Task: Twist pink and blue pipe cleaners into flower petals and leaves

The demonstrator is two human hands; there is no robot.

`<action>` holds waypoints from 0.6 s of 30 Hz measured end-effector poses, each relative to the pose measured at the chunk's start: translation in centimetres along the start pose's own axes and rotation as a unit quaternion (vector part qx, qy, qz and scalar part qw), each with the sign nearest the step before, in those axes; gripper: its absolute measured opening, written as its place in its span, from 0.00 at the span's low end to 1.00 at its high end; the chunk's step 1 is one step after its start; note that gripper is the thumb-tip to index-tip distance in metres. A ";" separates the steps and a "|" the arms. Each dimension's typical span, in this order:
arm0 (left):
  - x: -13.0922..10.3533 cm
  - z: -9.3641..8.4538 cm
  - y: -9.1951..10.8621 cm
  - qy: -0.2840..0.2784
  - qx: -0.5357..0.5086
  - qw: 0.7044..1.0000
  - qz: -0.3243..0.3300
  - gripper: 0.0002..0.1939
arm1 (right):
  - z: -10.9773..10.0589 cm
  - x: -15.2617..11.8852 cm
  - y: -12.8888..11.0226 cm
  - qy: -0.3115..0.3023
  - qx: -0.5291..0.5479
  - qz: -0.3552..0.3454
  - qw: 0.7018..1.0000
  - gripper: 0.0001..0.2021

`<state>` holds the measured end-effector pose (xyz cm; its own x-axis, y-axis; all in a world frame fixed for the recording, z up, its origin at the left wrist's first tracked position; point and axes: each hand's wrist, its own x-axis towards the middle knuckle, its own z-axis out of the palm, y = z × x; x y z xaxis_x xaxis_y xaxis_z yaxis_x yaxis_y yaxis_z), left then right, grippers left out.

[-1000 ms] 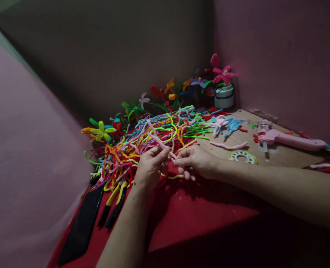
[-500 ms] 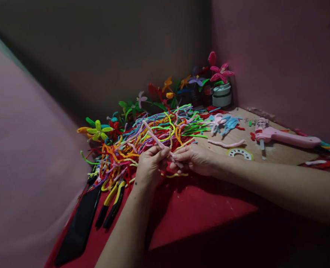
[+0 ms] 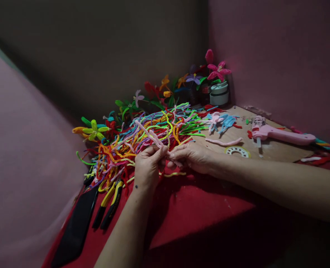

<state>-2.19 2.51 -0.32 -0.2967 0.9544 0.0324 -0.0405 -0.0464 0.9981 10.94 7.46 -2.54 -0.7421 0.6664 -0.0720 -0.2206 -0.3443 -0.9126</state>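
Pale pink pipe cleaners (image 3: 155,139) are pinched between my two hands, their fuzzy ends sticking up to the left. My left hand (image 3: 149,163) is closed on them with thumb and fingers. Right beside it, my right hand (image 3: 191,157) grips the lower part, where a short end shows below the fingers. Just behind the hands lies a heap of many-coloured pipe cleaners (image 3: 154,126). A loose pink pipe cleaner (image 3: 223,142) rests on the board to the right. How the pink pieces join inside my fingers is hidden.
Pliers (image 3: 109,204) and a black phone-like slab (image 3: 75,227) lie at the left on the red cloth (image 3: 201,208). On the wooden board (image 3: 282,152) are a pink glue gun (image 3: 285,134) and a white ring (image 3: 237,151). Pipe-cleaner flowers (image 3: 94,130) line the back near a grey pot (image 3: 219,93).
A second pink end now shows beside the first above my left hand. Both hands stay close together, and the whole view has shifted slightly.
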 end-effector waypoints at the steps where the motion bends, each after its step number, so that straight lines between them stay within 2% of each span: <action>1: -0.1 0.1 0.0 0.017 0.012 1.000 0.003 0.13 | 0.0 0.0 0.0 0.014 -0.012 -0.013 1.000 0.04; 4: -0.4 0.4 0.1 0.049 0.046 0.998 0.020 0.14 | 0.0 0.0 0.2 0.045 -0.016 -0.030 0.998 0.06; 9: -0.5 0.2 0.0 0.026 0.070 0.995 0.066 0.12 | -0.3 0.3 0.4 0.053 -0.015 -0.049 0.997 0.06; 14: -0.2 -0.1 -0.4 -0.024 -0.019 0.999 -0.015 0.13 | -0.2 0.1 0.0 0.047 -0.054 -0.055 0.996 0.08; 18: -0.1 -0.1 -0.6 -0.029 0.008 0.999 -0.015 0.12 | 0.2 -0.3 -0.3 0.059 -0.065 -0.050 0.995 0.09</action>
<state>-2.21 2.43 -0.94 -0.2397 0.9708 0.0054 -0.0332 -0.0137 0.9994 11.06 7.24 -2.16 -0.6393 0.7688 -0.0171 -0.2013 -0.1888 -0.9612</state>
